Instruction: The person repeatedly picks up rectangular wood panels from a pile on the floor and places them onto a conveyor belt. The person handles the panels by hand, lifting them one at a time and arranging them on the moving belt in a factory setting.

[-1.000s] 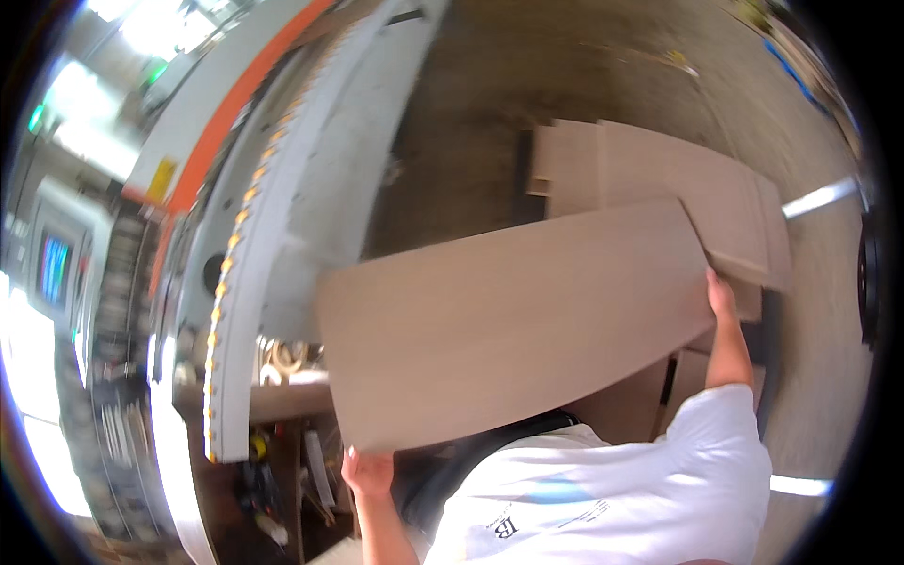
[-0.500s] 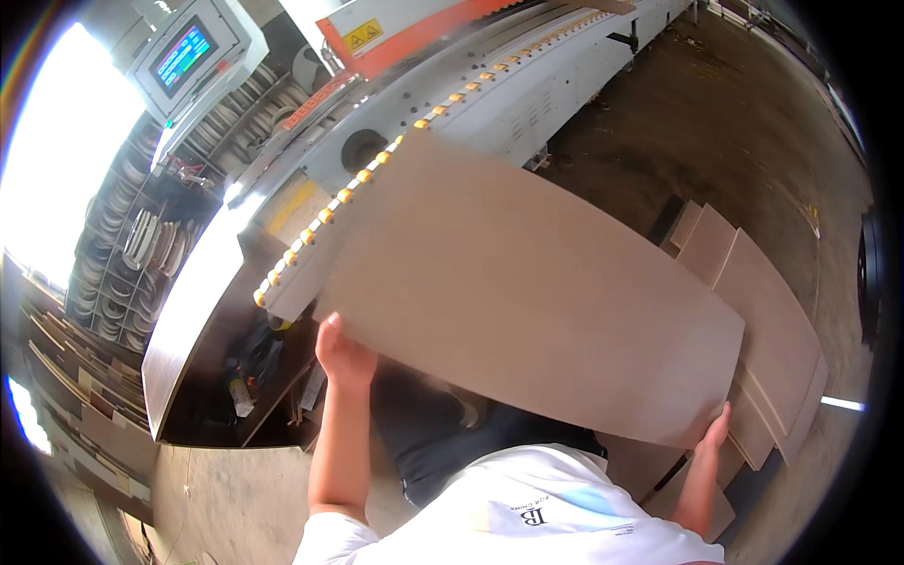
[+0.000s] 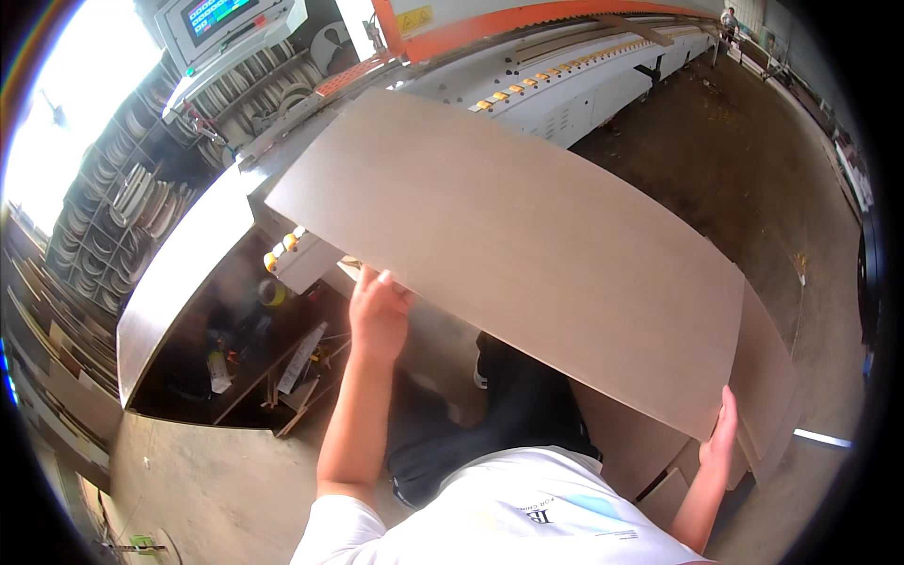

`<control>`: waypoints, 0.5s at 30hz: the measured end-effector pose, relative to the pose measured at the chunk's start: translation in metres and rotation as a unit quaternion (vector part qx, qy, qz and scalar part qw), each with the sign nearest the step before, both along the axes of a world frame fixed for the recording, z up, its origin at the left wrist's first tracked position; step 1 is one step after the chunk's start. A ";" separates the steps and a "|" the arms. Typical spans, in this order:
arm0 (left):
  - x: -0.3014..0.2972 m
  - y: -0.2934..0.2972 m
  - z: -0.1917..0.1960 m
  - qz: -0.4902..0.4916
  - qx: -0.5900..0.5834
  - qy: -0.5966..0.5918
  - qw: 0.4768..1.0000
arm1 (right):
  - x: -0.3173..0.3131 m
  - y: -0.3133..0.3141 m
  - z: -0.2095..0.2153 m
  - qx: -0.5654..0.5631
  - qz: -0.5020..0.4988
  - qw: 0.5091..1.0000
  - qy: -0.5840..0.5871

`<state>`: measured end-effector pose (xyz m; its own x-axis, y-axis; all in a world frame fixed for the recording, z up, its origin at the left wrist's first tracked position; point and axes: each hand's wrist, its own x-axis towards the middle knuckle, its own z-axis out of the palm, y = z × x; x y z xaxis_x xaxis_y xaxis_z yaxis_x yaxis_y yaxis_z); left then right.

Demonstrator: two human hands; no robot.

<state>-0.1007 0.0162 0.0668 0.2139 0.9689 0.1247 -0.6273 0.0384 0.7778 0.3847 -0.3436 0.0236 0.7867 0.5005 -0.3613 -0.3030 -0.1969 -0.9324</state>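
A large flat brown board (image 3: pixel 508 245) spans the middle of the view, held in both hands. My left hand (image 3: pixel 379 315) grips its near long edge toward the left, fingers hidden beneath and thumb at the edge. At the near right corner my right hand (image 3: pixel 720 431) is closed on the short edge, its fingers partly hidden. The board's far left end lies over the roller rail and bed of a long grey machine (image 3: pixel 603 104). Two yellow rollers (image 3: pixel 281 252) show past the board's near left edge.
More brown boards (image 3: pixel 767 358) are stacked at the right, partly under the held one. A control screen (image 3: pixel 218 17) stands at upper left, beside racks of coiled edge strips (image 3: pixel 141 198). Below the machine's table, an open dark compartment (image 3: pixel 245 348) holds tools. A distant person (image 3: pixel 729 24) stands far back.
The board has shifted left and forward over the roller rail, covering many of its rollers. My left hand has moved right along its near edge. The view has also turned slightly.
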 end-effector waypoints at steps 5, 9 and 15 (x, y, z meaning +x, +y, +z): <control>0.023 -0.055 0.012 0.015 0.017 0.079 0.997 | -0.026 -0.011 0.037 0.157 0.130 0.979 -0.020; 0.022 -0.086 0.023 0.065 0.039 0.101 0.992 | -0.044 -0.014 0.002 0.269 0.184 0.945 -0.019; 0.003 -0.104 0.020 0.094 0.069 0.115 0.987 | -0.130 0.056 0.037 0.314 0.442 0.839 0.052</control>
